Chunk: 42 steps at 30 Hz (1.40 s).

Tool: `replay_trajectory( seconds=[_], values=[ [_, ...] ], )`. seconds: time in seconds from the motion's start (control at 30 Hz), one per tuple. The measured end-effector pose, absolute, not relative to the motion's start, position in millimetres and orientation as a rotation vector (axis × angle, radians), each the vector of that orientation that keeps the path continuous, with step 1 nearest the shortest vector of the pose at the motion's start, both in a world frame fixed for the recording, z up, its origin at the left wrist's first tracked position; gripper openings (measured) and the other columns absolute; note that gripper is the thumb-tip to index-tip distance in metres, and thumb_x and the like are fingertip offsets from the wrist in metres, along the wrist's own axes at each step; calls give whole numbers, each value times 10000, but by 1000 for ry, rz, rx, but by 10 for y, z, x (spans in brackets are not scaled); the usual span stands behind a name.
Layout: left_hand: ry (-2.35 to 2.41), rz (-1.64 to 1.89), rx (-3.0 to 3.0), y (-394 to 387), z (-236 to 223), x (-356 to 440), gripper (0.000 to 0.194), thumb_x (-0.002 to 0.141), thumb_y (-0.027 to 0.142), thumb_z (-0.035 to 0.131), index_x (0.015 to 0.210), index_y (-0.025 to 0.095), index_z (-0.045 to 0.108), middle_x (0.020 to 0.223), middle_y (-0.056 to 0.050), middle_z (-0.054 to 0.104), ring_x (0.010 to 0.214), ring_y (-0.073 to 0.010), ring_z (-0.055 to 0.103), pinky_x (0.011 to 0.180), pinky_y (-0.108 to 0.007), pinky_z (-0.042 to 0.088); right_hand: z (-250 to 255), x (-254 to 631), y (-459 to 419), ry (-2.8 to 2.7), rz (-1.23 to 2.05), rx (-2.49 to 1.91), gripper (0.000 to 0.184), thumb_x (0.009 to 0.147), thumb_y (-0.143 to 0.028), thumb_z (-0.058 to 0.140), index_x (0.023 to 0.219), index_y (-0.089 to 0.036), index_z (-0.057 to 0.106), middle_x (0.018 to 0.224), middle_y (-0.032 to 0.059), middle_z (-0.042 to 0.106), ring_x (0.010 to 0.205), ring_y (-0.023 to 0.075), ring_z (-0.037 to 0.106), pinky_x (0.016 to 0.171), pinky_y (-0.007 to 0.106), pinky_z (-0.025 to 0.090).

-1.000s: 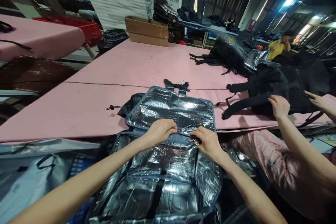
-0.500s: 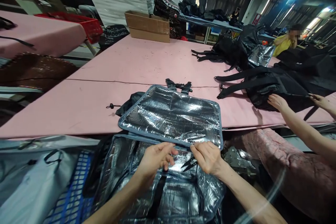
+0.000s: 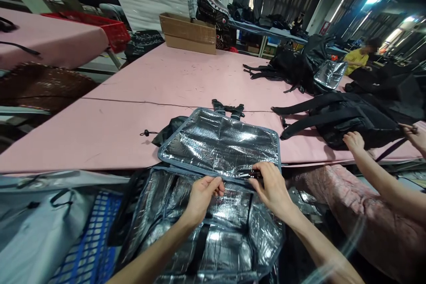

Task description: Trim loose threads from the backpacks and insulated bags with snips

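A black bag (image 3: 229, 248) with shiny silver foil lining lies opened in front of me, its foil-lined flap (image 3: 229, 142) folded back onto the pink table. My left hand (image 3: 205, 193) pinches at the dark edging along the seam between flap and bag; whether it holds fabric or a thread I cannot make out. To its right, my right hand (image 3: 271, 184) is closed around small dark thread snips (image 3: 249, 173), with their blades pointing left over the flap's lower edge. Black straps with buckles (image 3: 228, 108) stick out beyond the flap.
On the pink table (image 3: 126, 128), another person's hands (image 3: 354, 142) touch a black backpack (image 3: 349, 120) at the right. More black bags (image 3: 289, 64) lie behind it. A cardboard box (image 3: 188, 33) stands at the far edge. A blue crate (image 3: 89, 235) is at lower left.
My right hand has lifted and turned, swinging the snips from pointing down over the bag to the flap's lower edge. My left hand has closed into a pinch at the seam.
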<state>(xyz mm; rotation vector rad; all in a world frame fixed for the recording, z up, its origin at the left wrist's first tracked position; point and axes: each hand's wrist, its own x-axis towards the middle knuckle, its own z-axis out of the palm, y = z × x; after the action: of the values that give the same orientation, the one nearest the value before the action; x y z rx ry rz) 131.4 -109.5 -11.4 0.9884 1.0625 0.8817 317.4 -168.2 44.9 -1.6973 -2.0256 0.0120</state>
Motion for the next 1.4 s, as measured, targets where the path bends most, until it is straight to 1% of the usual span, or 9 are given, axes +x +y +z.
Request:
replay_trajectory(
  seconds=[0.03,0.1,0.23,0.33,0.47,0.67,0.8,1.1,1.4],
  values=[
    [1058,886,987,-1093,-125,1312,299,654,403,619,525,137,573,503,-9,570,486,-109,499,507,-220,371,439,3151,-1652,-2033,20,-1679,147,868,-257,508,988,-173,512,901,68,589,812,202,508,690,325,404],
    [1047,891,991,-1095,-143,1307,289,661,393,618,532,138,573,511,-5,571,496,-110,502,523,-223,380,402,3088,-1591,-2055,12,-1622,80,870,-210,507,931,-168,536,863,56,600,795,190,503,686,316,392],
    [1041,906,1010,-1101,-157,1307,285,683,380,604,528,143,566,499,2,564,492,-108,493,533,-224,380,346,3002,-1498,-2070,-93,-1520,63,868,-182,514,879,-162,573,819,42,624,755,172,502,658,303,364],
    [1039,908,1026,-1096,-159,1313,292,695,378,592,521,146,560,494,6,560,492,-106,489,544,-224,382,353,3024,-1471,-2078,-50,-1466,79,873,-195,515,843,-172,585,783,30,624,719,155,501,644,289,358],
    [1031,900,1026,-1088,-174,1323,294,705,379,584,525,148,558,492,12,556,491,-102,486,547,-221,380,379,3060,-1430,-2064,40,-1437,60,869,-204,528,874,-167,575,816,29,621,759,155,508,665,283,360],
    [1033,912,1021,-1085,-186,1329,292,698,370,587,510,149,549,486,11,547,484,-105,481,536,-225,379,388,2995,-1317,-2163,-125,-1423,50,866,-174,526,862,-165,575,848,23,636,756,155,490,653,292,317],
    [1029,912,1017,-1084,-186,1335,288,692,372,588,513,149,551,488,10,547,480,-109,485,529,-228,382,423,3032,-1265,-2246,-138,-1399,50,862,-183,535,845,-167,579,838,15,637,732,150,471,648,294,297],
    [1055,911,1046,-1090,-164,1338,285,691,368,574,506,153,557,482,4,555,473,-111,491,522,-225,383,411,3186,-1068,-2299,328,-1282,69,850,-249,566,875,-185,570,854,18,624,773,147,504,716,278,353],
    [1054,934,1002,-1056,-206,1383,272,678,355,580,498,154,545,467,13,540,454,-104,483,505,-217,377,347,3049,-1007,-2341,158,-1300,87,875,-219,512,869,-171,585,820,30,622,761,158,488,706,294,345]
  ],
)
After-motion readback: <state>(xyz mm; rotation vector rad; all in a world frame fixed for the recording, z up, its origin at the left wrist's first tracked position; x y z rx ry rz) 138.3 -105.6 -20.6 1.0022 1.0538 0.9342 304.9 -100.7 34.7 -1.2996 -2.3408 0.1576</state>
